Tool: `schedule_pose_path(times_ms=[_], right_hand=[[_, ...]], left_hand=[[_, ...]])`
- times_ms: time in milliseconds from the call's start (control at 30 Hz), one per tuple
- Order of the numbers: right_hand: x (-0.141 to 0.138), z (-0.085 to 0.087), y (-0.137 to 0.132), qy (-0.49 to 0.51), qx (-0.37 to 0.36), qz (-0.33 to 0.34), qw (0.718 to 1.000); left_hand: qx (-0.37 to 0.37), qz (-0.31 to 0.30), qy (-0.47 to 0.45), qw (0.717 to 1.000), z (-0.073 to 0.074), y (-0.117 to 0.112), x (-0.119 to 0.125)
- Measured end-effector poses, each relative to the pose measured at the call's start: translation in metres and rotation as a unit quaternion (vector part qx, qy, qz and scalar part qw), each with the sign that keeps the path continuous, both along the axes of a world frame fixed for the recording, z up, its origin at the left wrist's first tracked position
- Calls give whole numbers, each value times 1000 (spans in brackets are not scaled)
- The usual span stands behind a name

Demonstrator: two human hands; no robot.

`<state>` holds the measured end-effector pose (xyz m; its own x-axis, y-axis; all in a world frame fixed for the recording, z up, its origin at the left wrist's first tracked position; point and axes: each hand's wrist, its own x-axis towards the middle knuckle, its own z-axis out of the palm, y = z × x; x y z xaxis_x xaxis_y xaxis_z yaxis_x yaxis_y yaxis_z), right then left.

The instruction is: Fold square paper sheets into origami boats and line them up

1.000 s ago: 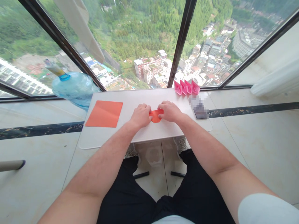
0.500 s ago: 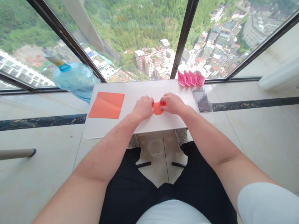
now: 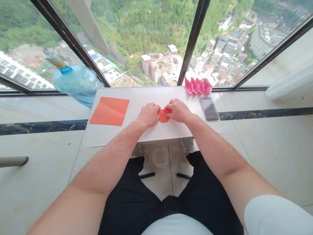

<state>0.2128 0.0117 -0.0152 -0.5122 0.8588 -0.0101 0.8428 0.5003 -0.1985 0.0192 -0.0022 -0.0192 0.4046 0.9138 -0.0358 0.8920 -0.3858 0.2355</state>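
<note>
A small folded piece of orange paper (image 3: 164, 116) lies at the middle of the white table, between my two hands. My left hand (image 3: 149, 114) grips its left edge, fingers curled over it. On the opposite side my right hand (image 3: 179, 110) pinches the right edge between thumb and fingers. The fingertips partly cover the paper, so its exact folds are hard to make out. To the left, flat orange paper sheets (image 3: 110, 111) rest on the tabletop.
Pink folded paper pieces (image 3: 198, 86) stand in a row at the back right of the white table (image 3: 137, 94). A phone (image 3: 210, 109), partly blurred out, lies in front of them. Behind the left corner leans a large blue water bottle (image 3: 75, 80), near the window.
The right hand's fingers have shifted slightly along the folded paper, and its right part lies flatter. The whole view has tilted a little; both hands keep their hold.
</note>
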Motion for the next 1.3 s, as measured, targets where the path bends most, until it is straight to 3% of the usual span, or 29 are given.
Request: schedule_pose_path(times_ms=[900, 1300], right_hand=[[2, -5, -1, 36, 20, -17, 999], [0, 0, -1, 10, -22, -2, 1000]], left_hand=[[34, 10, -16, 999, -6, 0, -3], [9, 8, -2, 1000, -5, 1, -3]])
